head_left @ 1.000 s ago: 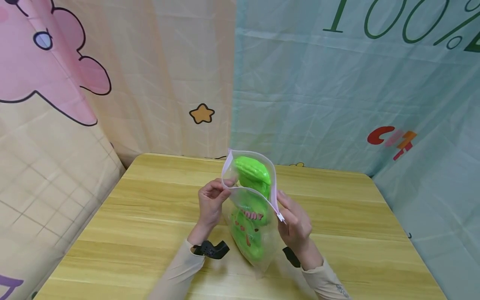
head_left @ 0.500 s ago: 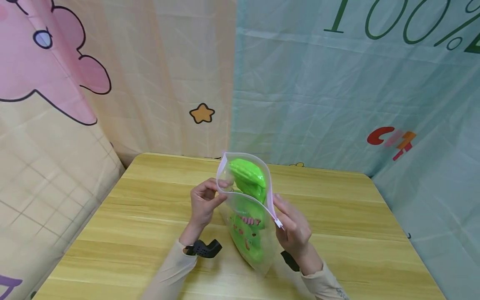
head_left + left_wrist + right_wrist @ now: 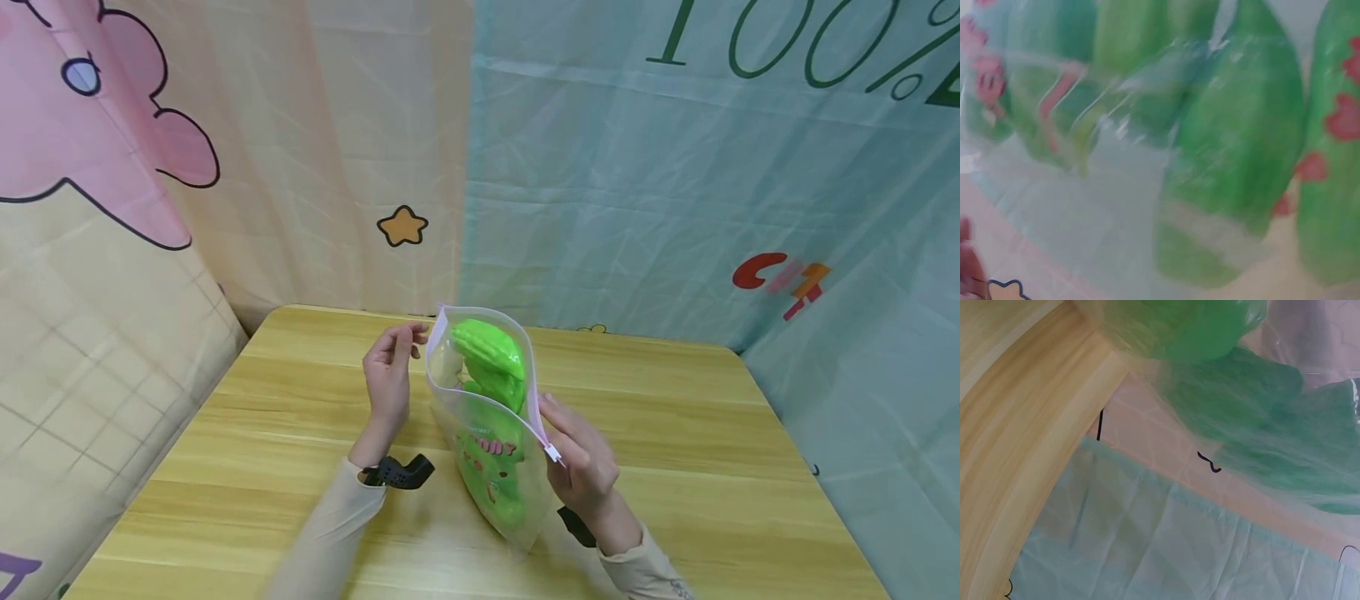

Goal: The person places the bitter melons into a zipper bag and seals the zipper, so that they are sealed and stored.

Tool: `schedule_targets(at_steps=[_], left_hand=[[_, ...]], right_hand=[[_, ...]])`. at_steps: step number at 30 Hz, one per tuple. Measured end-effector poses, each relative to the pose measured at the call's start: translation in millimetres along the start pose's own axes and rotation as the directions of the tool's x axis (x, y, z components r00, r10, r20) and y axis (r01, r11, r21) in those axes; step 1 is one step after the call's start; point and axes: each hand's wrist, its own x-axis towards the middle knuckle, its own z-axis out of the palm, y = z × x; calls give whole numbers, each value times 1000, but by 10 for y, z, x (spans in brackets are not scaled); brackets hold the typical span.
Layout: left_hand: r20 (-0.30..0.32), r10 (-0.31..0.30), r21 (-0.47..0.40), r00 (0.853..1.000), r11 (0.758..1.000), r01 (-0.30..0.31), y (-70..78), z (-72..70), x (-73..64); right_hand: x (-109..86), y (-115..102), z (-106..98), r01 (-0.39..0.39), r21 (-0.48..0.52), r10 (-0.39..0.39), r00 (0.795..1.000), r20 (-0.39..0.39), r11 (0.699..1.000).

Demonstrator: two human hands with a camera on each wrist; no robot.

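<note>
A clear zip bag with a lilac rim, pink printing and a white slider stands upright over the table, its mouth gaping. Glossy, bright green, ridged long things fill it; their kind is unclear. My right hand pinches the bag's right edge beside the slider. Just left of the mouth is my left hand, fingers loosely bent and holding nothing, tips close to the lilac rim. In the left wrist view, the green shapes show through the plastic; the right wrist view also catches green contents.
The wood-grain table spreads around the bag on both sides. Behind it hangs a printed cloth backdrop, half beige and half blue, with more cloth at the left and right sides. Black wrist bands sit on both wrists.
My left hand has let go of the bag's left rim and moved up and left of it. The bag and right hand have shifted slightly left and down.
</note>
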Motion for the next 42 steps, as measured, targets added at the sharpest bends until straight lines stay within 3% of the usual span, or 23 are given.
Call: schedule_targets(at_steps=[2,5,8,11,17,21,30,35,42], left_hand=[[79,-101,53,992,994,97,-2,-26,85],[236,-213,124,948,974,189,3,-56,165],[331,-249,117,910,968,223,19,-65,205],[367,-234,86,900,972,218,36,-52,233],[333,-224,4,916,972,236,89,23,263],[314,-203,-39,927,973,226,153,60,253],[227,-168,-117,959,973,198,230,90,238],[192,-158,-127,969,975,184,265,77,245],[178,-154,-125,972,976,178,283,45,245]], right_hand=[[-17,-2,-3,-6,3,6,1000,-5,1000],[27,-3,-1,5,2,-5,1000,-8,1000],[79,-3,9,11,10,-11,1000,-3,1000],[-8,38,-7,-15,32,15,1000,-13,999],[-137,137,-76,-54,19,54,998,-31,998],[83,120,-73,-71,-30,70,997,-40,997],[489,89,-94,-193,-90,189,981,-44,977],[611,87,-143,-311,-151,305,950,-58,938],[576,166,-235,-439,-182,441,897,-33,880]])
